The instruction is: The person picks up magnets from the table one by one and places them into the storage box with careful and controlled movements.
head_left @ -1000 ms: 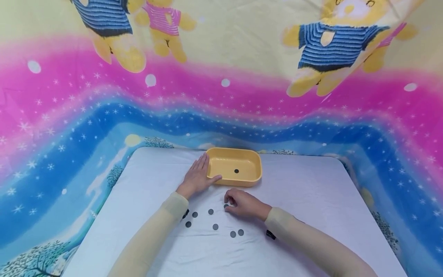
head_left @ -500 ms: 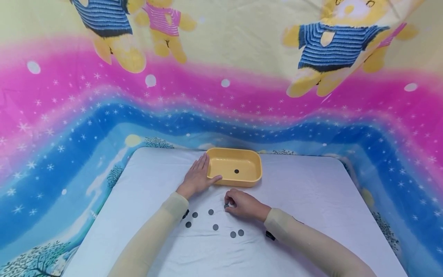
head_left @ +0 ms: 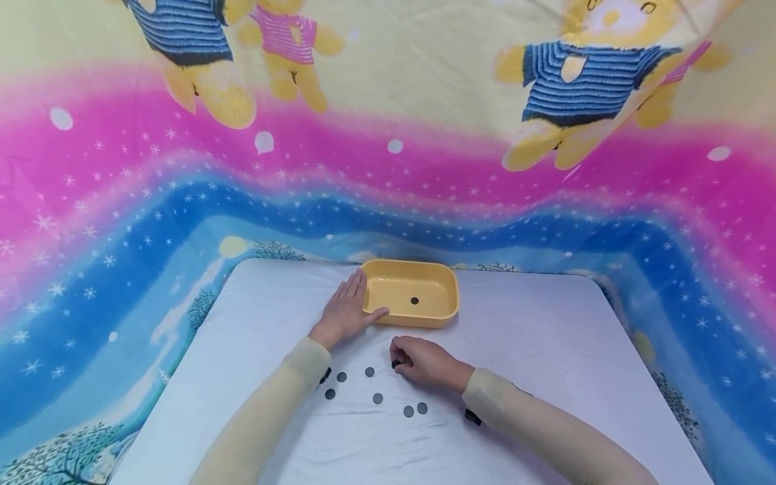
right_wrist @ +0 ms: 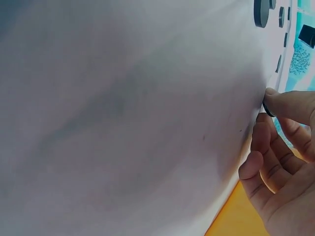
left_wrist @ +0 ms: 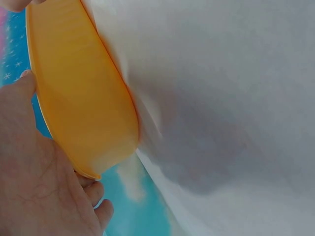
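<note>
In the head view my left hand (head_left: 345, 311) rests against the left end of a yellow box (head_left: 418, 322), fingers straight along its side and thumb on the near rim. The left wrist view shows the thumb at the rim of the yellow box (left_wrist: 88, 93) and the fingertips past its corner. My right hand (head_left: 429, 360) pinches a dark round disc (head_left: 397, 364) between thumb and fingers, just in front of the box. From the right wrist, the disc (right_wrist: 267, 109) appears partly hidden by the thumb, at the white surface. Another dark disc (head_left: 415, 301) lies inside the box.
Several dark discs (head_left: 378, 399) lie scattered on the white-covered table (head_left: 533, 337), in front of and between the forearms. A patterned cloth (head_left: 400, 182) with bears and snowflakes hangs behind and around the table. A small black object (head_left: 473, 417) shows under the right wrist.
The disc at my right fingertips has tilted from flat to nearly edge-on as the fingers closed around it. My right hand shifted slightly toward me. The left hand and box stay put.
</note>
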`<act>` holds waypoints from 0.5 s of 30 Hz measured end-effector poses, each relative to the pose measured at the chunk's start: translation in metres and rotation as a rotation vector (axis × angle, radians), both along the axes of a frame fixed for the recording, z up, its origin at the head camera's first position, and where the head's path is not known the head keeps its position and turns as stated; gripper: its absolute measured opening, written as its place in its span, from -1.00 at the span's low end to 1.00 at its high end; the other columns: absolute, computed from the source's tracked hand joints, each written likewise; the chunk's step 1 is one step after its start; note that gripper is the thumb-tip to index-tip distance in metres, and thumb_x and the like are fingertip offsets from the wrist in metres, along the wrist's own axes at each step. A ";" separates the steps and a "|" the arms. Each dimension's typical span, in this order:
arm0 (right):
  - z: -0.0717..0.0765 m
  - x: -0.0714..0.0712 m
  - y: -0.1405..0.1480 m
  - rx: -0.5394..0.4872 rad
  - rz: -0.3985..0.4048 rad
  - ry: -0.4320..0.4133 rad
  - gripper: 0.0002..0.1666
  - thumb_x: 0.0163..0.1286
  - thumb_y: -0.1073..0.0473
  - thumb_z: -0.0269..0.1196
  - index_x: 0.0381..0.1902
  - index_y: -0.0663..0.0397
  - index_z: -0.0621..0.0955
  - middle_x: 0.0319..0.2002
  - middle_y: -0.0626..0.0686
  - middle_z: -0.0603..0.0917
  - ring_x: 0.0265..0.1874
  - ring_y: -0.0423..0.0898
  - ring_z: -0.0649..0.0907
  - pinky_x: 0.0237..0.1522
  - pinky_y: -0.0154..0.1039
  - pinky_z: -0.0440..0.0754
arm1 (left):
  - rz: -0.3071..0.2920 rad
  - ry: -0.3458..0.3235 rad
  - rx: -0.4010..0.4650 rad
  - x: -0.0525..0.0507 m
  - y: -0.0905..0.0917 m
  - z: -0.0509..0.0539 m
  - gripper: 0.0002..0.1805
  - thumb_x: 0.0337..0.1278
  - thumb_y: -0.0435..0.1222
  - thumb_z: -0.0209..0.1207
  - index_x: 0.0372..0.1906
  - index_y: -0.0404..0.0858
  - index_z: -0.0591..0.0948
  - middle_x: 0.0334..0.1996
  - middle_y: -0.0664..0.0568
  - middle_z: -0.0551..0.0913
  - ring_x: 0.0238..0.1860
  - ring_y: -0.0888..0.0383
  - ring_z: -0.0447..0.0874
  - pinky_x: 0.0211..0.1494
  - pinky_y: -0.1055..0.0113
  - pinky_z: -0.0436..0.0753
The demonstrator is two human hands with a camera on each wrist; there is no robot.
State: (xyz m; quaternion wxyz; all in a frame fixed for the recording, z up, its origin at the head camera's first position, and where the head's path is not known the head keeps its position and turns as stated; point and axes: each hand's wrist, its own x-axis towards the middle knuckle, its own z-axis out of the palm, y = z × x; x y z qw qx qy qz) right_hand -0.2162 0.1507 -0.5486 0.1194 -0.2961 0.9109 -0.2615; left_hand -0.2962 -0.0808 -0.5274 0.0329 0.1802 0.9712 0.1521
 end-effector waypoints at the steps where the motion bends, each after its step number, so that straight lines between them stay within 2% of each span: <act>1: 0.000 0.000 0.000 -0.001 -0.001 -0.006 -0.77 0.44 0.21 0.46 -0.18 -0.20 0.60 -0.35 -0.24 0.56 -0.37 -0.29 0.55 -0.27 -0.34 0.57 | 0.001 -0.002 -0.001 0.000 0.000 0.000 0.24 0.45 0.46 -0.06 0.75 -0.34 -0.18 0.77 -0.16 -0.23 0.77 -0.03 -0.30 0.78 0.09 -0.21; 8: -0.003 0.002 0.000 -0.001 0.000 -0.010 -0.80 0.51 0.21 0.39 -0.18 -0.26 0.60 -0.35 -0.28 0.58 -0.37 -0.31 0.57 -0.26 -0.35 0.60 | 0.001 -0.004 0.019 0.001 0.000 0.000 0.23 0.46 0.43 -0.02 0.75 -0.36 -0.16 0.77 -0.18 -0.21 0.76 -0.10 -0.22 0.78 0.04 -0.17; 15: 0.002 0.005 0.002 -0.014 0.012 0.022 -0.83 0.50 0.23 0.37 -0.15 -0.22 0.64 -0.33 -0.29 0.60 -0.36 -0.31 0.58 -0.25 -0.36 0.62 | 0.005 -0.001 0.000 0.000 0.000 -0.001 0.25 0.43 0.50 -0.10 0.75 -0.34 -0.17 0.77 -0.15 -0.23 0.77 -0.08 -0.22 0.78 0.05 -0.15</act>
